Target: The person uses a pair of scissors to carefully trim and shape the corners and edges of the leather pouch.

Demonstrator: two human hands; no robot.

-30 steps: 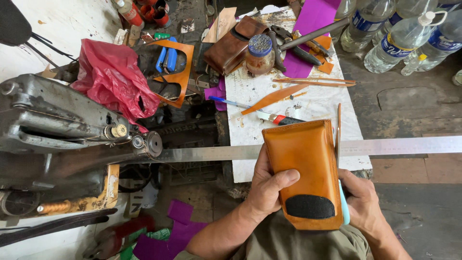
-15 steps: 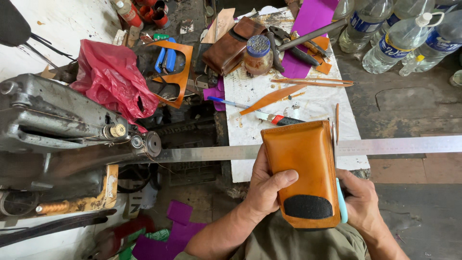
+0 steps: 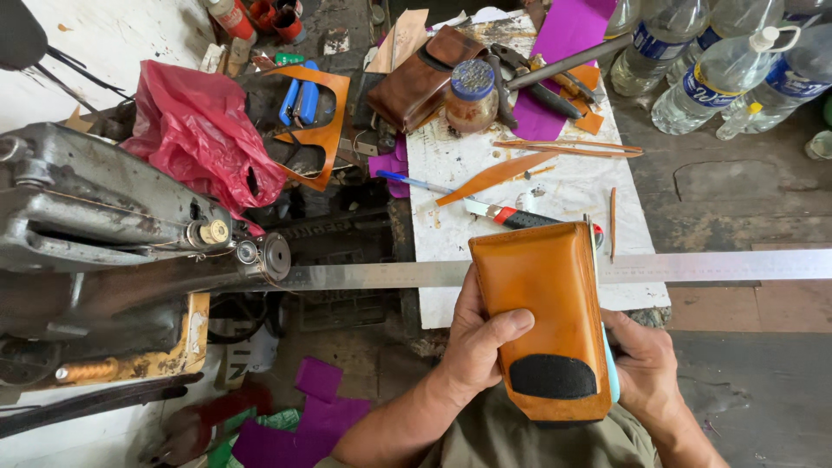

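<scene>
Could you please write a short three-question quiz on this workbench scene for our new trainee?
1. True or false: both hands hold the tan leather pouch.
2. What lies across the bench just behind the pouch? A) a long metal ruler B) a wooden broom C) a coiled rope
3. What colour is the rough fastening patch near the pouch's lower end?

Key
1. True: the left hand grips its left edge with the thumb across the front, and the right hand supports its right side.
2. A: the long metal ruler runs across the white board.
3. Black: the fastening patch is dark and oval.
</scene>
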